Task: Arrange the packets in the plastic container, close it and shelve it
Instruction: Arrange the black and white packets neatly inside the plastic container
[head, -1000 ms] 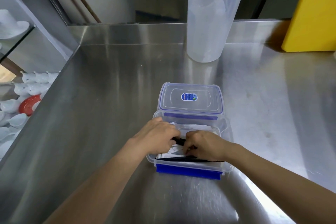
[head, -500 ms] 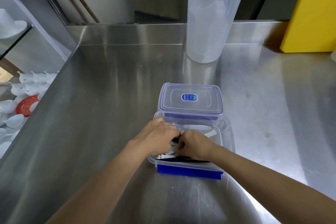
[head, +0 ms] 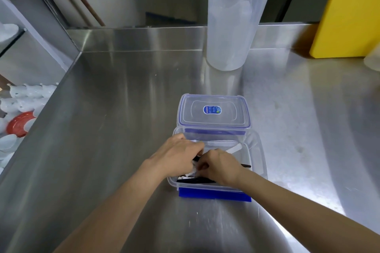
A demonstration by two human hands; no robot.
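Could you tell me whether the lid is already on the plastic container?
No, the lid lies on the counter behind the open plastic container.

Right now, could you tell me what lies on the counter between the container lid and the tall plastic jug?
Nothing: in the head view, bare steel counter runs from the lid to the jug.

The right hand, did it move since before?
Yes. The right hand slid left, deeper over the packets, towards the left hand, judged against the container, which stayed put.
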